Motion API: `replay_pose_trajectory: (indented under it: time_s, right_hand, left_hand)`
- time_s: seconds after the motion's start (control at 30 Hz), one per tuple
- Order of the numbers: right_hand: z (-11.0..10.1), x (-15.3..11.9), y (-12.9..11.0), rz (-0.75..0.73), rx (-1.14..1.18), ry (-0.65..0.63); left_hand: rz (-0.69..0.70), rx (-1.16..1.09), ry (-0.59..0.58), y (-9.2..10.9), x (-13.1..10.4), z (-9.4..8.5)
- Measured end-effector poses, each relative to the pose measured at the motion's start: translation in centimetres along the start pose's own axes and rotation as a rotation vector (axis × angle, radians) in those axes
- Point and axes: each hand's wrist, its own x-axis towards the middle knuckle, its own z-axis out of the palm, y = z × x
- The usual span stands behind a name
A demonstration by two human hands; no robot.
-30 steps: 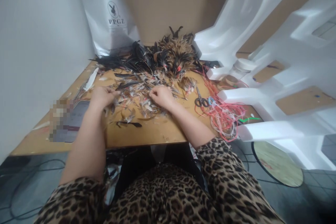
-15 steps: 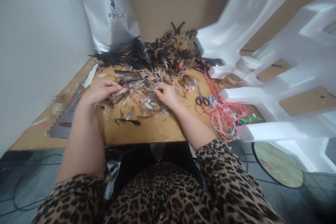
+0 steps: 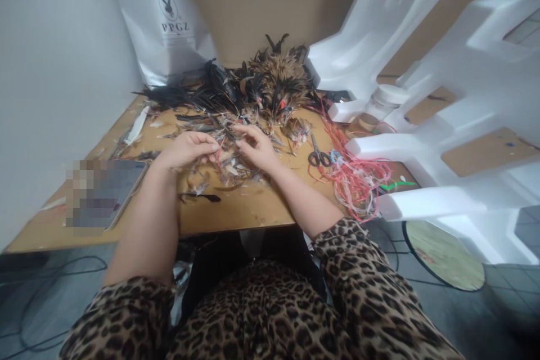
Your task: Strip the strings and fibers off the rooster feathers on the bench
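Loose brown, grey and white feathers (image 3: pixel 231 170) lie scattered over the middle of the wooden table (image 3: pixel 236 214). Above their left part, my left hand (image 3: pixel 189 149) pinches a thin red string (image 3: pixel 219 156) between thumb and fingertips. My right hand (image 3: pixel 256 149) is just to the right of it, over the feathers, with its thumb and index finger apart and nothing visible between them. Behind both hands are dark long feathers (image 3: pixel 215 87) and a brown feather bundle (image 3: pixel 280 76). A smaller feather bundle (image 3: pixel 298 130) lies right of my right hand.
Black-handled scissors (image 3: pixel 319 157) and a tangle of red and white strings (image 3: pixel 358 183) lie at the right. White foam pieces (image 3: pixel 442 199) and a lidded jar (image 3: pixel 386 102) stand beyond. A flat tablet-like device (image 3: pixel 126 177) lies left; a white bag (image 3: pixel 177 45) stands behind.
My left hand has moved right with the red string, closer to my right hand. The fingers of my right hand have spread apart. The camera view has shifted slightly, showing more of the flat device.
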Motion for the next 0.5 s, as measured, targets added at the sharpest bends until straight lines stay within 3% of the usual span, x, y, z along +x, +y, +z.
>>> replay_pose_trajectory:
  time_s: [0.13,0.27,0.5]
  right_hand:
    - [-0.2,0.0,-0.3,-0.106,-0.131,-0.070]
    - [0.2,-0.1,-0.1,-0.043,-0.223,-0.154]
    - [0.1,0.0,-0.6,0.062,-0.200,-0.077]
  left_hand:
    - [0.007,0.038,-0.033,-0.6,0.5,0.9]
    - [0.004,0.080,-0.073,-1.3,1.0,1.3]
    - [-0.026,-0.033,-0.088,-2.1,0.9,1.6]
